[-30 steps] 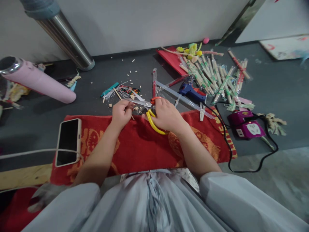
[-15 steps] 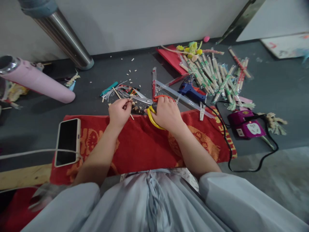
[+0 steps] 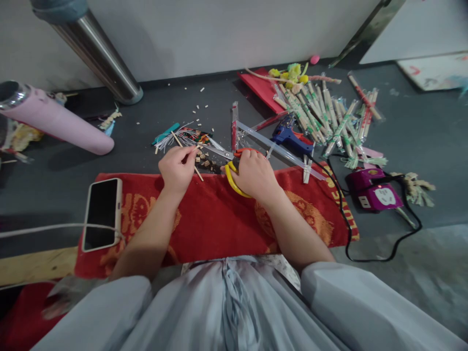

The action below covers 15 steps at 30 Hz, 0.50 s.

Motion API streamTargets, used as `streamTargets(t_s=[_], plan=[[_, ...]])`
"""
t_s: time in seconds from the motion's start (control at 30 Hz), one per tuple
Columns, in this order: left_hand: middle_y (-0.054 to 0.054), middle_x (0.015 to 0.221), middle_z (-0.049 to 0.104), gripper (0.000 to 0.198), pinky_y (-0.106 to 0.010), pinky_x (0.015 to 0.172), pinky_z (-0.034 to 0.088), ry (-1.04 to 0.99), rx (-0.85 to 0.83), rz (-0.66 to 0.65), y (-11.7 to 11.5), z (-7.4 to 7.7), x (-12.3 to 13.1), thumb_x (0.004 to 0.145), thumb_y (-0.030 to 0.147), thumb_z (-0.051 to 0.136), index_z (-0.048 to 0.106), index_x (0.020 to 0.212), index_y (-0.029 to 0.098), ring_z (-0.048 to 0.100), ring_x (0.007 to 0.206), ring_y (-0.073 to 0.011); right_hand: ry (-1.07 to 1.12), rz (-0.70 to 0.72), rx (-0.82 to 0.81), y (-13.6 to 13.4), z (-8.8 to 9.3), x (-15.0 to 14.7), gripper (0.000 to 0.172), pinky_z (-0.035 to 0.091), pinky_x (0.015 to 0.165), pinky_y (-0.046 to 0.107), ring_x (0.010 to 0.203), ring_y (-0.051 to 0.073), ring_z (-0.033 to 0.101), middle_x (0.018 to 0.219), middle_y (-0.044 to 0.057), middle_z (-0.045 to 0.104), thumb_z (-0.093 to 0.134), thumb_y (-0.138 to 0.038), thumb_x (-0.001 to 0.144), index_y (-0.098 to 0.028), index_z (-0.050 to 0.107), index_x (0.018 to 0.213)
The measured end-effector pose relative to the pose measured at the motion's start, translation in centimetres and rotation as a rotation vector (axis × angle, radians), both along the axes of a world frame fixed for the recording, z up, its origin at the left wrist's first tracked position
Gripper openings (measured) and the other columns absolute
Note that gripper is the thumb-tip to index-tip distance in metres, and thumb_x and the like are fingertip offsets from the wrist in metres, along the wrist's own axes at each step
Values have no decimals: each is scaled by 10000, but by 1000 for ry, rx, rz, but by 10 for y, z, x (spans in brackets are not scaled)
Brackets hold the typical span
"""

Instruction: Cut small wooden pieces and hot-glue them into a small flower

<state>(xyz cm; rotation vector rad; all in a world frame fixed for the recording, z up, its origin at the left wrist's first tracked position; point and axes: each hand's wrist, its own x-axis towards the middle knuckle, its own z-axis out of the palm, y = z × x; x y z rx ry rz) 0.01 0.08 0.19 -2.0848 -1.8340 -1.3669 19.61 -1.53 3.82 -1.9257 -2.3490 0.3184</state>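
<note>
My right hand [image 3: 256,173] is closed round the yellow and orange handles of a pair of scissors [image 3: 228,168], whose blades point left toward my left hand. My left hand [image 3: 177,168] pinches a thin wooden stick [image 3: 197,171] that slants down to the right, at the blade tips. Small cut wood bits [image 3: 204,161] lie on the dark floor just beyond the blades. Both hands hover over the far edge of a red patterned cloth [image 3: 212,219].
A phone [image 3: 100,212] with a white cable lies on the cloth at left. A blue glue gun [image 3: 292,139], clear plastic strips [image 3: 278,148], a heap of wrapped chopsticks [image 3: 325,117], a purple power socket [image 3: 373,190] with black cord, a pink roll [image 3: 54,122] and a metal pipe [image 3: 98,53] surround the spot.
The scissor handles have closed together in my right hand. My left hand shifted slightly left and up with the stick.
</note>
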Motion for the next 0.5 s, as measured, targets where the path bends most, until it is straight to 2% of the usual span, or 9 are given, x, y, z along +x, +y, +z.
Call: streamTargets(t_s=[0.27,0.5], plan=[[-45,746,711,211,-314,724,499,-66,-27,-22,-1,-1,0,841,352,589,717,786,194,642,719,-157,-13,15,-25,-2,1,-2,617,442,847,430,1050,364,582,1111,268,603,302,-556,925,-8,524,1100],[-43,734,713,216,-301,699,500,-16,-14,-24,-2,-2,0,845,353,585,716,775,197,639,698,-152,-23,25,-19,-4,1,-2,629,447,831,425,1040,360,582,1107,263,603,305,-571,920,-11,524,1105]])
